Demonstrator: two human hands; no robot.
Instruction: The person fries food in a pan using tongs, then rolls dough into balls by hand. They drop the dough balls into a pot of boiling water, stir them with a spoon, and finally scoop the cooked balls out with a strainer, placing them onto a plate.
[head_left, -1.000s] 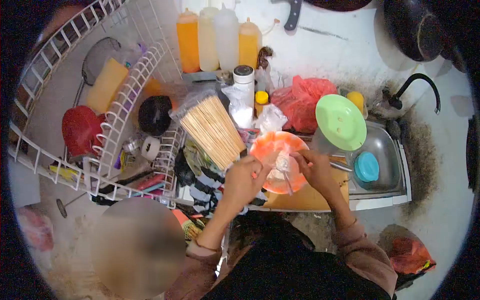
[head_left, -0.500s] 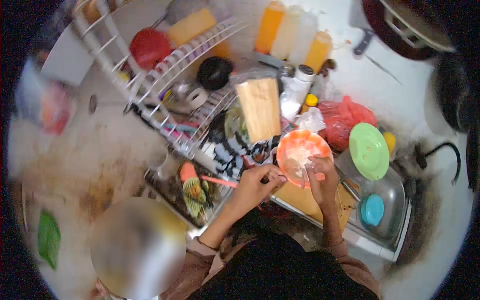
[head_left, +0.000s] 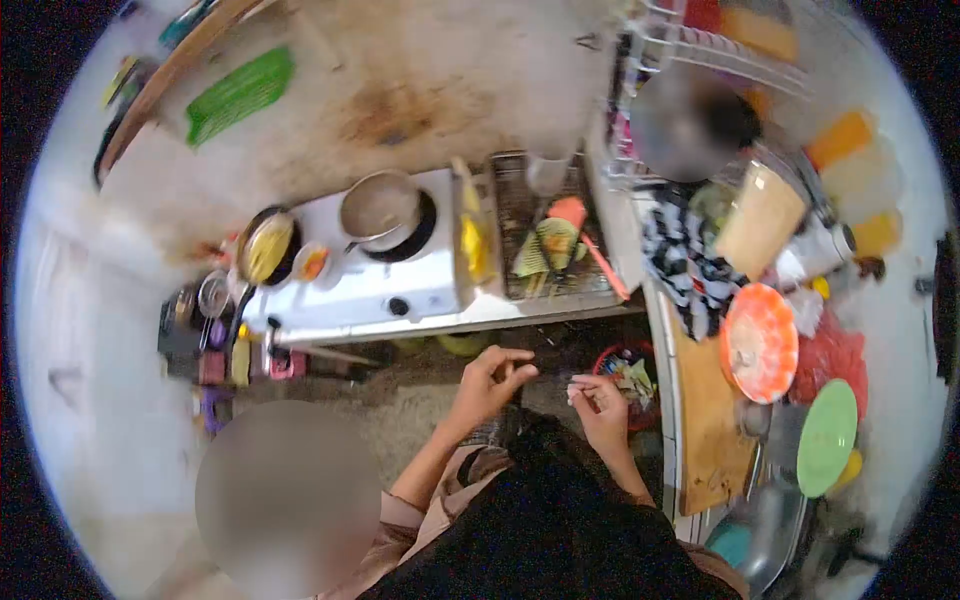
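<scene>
My left hand (head_left: 488, 388) is held out over the floor in front of me, thumb and forefinger stretched and slightly apart, with nothing between them. To its right, the thumb and forefinger of my right hand (head_left: 603, 408) pinch a small white lump (head_left: 574, 391). Just beyond the right hand stands a red basket (head_left: 603, 362) of scraps, partly covered by that hand. Over on the counter at the right is an orange and white scalloped bowl (head_left: 785, 345) with pale white stuff inside, near a wooden board (head_left: 705, 430).
A white stove (head_left: 340, 305) carries a pan (head_left: 380, 208), a dish of yellow food (head_left: 265, 250) and a small bowl (head_left: 312, 264). Beside it lies a dark tray (head_left: 510, 215) with utensils. A green plate (head_left: 828, 438) and the sink (head_left: 775, 530) are at right. A blurred patch hides the lower left.
My view has swung left from the sink counter to the stove. Both hands have left the bowl; the right one carries the white lump away.
</scene>
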